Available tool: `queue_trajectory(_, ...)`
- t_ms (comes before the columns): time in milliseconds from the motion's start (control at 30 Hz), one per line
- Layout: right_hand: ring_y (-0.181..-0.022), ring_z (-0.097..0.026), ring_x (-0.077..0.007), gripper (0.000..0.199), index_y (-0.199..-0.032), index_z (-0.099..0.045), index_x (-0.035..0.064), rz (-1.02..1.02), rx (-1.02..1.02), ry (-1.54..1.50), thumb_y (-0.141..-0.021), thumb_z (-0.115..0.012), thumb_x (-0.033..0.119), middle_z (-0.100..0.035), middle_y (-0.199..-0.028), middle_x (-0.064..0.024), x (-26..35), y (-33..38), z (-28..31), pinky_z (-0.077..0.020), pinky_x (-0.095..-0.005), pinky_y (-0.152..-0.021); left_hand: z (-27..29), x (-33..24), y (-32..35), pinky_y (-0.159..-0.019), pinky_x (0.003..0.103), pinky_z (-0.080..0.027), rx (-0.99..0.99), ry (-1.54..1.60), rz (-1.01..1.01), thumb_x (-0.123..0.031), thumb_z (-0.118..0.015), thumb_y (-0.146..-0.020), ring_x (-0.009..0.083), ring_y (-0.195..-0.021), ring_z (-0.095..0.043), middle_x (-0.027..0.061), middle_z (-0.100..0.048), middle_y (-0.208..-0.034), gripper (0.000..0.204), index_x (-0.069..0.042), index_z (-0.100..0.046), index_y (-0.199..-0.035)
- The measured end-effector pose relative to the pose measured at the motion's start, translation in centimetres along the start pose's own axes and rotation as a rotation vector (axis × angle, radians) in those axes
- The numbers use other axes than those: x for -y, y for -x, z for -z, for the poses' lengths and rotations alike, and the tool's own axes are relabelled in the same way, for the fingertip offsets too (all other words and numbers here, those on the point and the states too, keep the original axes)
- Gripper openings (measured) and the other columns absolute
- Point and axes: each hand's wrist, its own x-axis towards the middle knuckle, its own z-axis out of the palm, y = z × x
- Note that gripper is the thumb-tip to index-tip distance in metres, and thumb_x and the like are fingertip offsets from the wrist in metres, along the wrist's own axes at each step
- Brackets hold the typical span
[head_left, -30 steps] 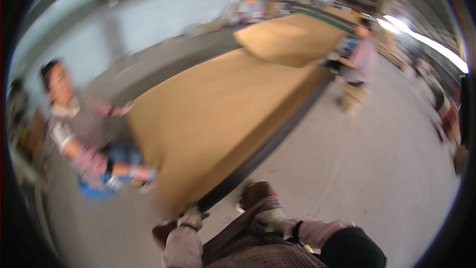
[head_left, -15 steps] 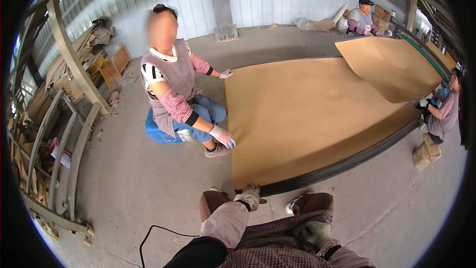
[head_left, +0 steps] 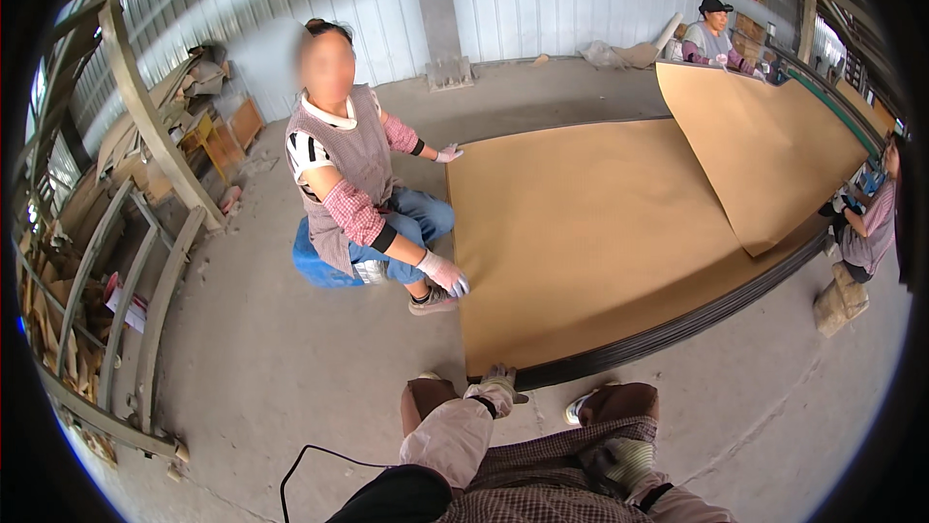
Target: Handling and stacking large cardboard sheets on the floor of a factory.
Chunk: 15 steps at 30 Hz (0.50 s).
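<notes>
A wide stack of brown sheets [head_left: 581,223] with dark layered edges lies in front of me, reaching away to the right. My left hand [head_left: 497,388], in a light glove, touches the stack's near-left corner. Its fingertips lie on the top edge and the thumb is spread to the side. Over my checked apron [head_left: 542,455] rests my right hand [head_left: 624,463], gloved and away from the stack; its fingers are hard to make out. At the far right end, a loose brown sheet [head_left: 755,146] is lifted and bent above the stack.
A seated co-worker [head_left: 344,165] on the left has both gloved hands at the stack's left edge. Two more people, one co-worker [head_left: 716,39] and another [head_left: 871,223], are at the far right end. A metal rack [head_left: 126,300] with scraps stands left; a black cable [head_left: 300,455] hangs near my left arm.
The lifted sheet's near corner has come left and closer to me, lying lower over the stack. My view has shifted slightly. My hands keep their places.
</notes>
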Motion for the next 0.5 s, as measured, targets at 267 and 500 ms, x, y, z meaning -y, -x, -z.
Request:
queue_trajectory(267,-0.08,-0.061,-0.0347,0.032,-0.088,-0.06,0.0077,0.075,0.09,0.044,-0.077,-0.059,0.038,-0.064,-0.085,-0.0151,-3.4,0.9,-2.2,-0.0487,-0.0429,-0.07,-2.3,1.2,-1.1,-0.114,0.045,-0.018,-0.23,-0.026,-0.153,-0.059,-0.069,-0.07,0.0373,-0.141,-0.012,0.0201,-0.015,-0.152,0.103,-0.01,-0.02,-0.147)
queue_trajectory(500,-0.074,-0.061,-0.0339,0.026,-0.089,-0.061,0.0085,-0.019,0.054,-0.219,-0.084,-0.054,0.033,-0.063,-0.08,-0.0142,-4.2,1.5,-3.7,-0.0499,-0.0399,-0.068,-2.0,2.2,-2.7,-0.11,0.044,-0.026,-0.13,0.01,-0.202,-0.056,-0.079,-0.059,0.0382,-0.133,-0.027,0.0214,-0.032,-0.141,0.104,-0.009,-0.033,-0.14)
